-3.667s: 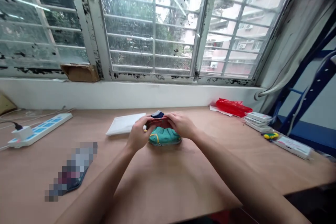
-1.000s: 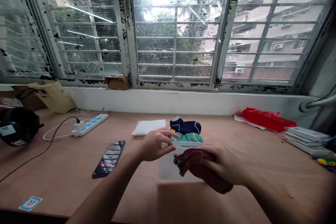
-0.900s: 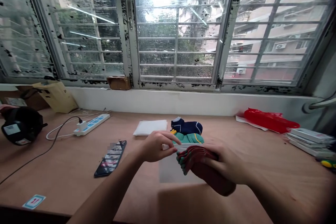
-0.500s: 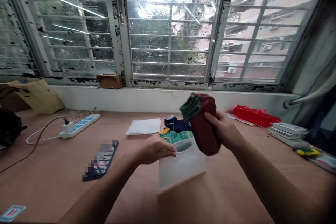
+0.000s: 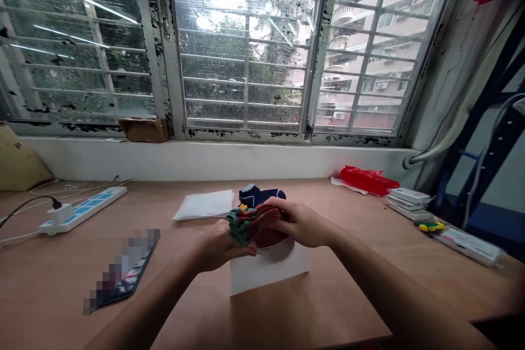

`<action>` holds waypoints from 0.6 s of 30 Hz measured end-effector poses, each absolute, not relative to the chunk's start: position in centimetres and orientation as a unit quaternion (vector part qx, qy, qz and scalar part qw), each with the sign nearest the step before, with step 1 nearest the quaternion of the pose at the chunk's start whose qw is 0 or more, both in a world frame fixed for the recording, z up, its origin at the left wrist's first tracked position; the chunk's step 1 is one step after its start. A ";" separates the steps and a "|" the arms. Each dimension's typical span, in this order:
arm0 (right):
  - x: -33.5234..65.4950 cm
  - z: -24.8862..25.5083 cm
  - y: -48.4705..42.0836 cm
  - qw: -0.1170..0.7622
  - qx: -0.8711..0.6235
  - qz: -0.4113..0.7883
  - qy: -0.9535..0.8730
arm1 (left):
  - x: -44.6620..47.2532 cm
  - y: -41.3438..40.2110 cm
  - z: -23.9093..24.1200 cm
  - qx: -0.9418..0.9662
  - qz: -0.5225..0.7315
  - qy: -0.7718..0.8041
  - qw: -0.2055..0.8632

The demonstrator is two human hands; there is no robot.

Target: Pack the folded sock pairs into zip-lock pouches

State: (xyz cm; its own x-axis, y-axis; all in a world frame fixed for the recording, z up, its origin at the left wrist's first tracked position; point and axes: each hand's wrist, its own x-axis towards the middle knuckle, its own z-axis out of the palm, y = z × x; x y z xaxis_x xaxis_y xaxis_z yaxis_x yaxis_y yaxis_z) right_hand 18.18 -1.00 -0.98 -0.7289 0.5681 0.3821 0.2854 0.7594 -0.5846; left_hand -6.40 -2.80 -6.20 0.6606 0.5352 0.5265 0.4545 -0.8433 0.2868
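Note:
Dark red socks with green cuffs (image 5: 255, 221), folded in a bundle, are gripped in my right hand (image 5: 305, 223). Their lower end dips into the mouth of a frosted white plastic bag (image 5: 268, 273), cuffs sticking out toward the left. At the bag's left edge, my left hand (image 5: 215, 246) is closed on its opening, right beside the cuffs. Behind the bundle lies a pair of navy socks (image 5: 264, 196) with white trim. Just a bit of yellow edging (image 5: 243, 207) shows in front of them; the rest there is covered.
Flat white bags (image 5: 204, 205) lie behind my left hand. On the left are a phone (image 5: 133, 276) and a white power strip (image 5: 88, 209). At the right lie a red plastic bag (image 5: 369, 179), stacked white boxes (image 5: 410, 199) and a yellow-green object (image 5: 430, 227).
My right hand has lowered the dark red socks leftward from above the bag into its mouth. Both hands are closer together. The view has turned to the right.

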 end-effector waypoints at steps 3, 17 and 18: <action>20.1 -1.2 -0.8 0.220 -0.275 0.234 -0.906 | -6.5 -2.8 -6.4 0.905 0.318 0.268 0.092; 20.4 -2.4 -0.5 0.220 -0.359 0.264 -0.868 | -4.0 -2.0 -8.4 0.673 0.450 0.424 0.406; 20.1 -2.6 -0.4 0.231 -0.365 0.262 -0.863 | -3.8 -2.1 -8.1 0.666 0.452 0.430 0.408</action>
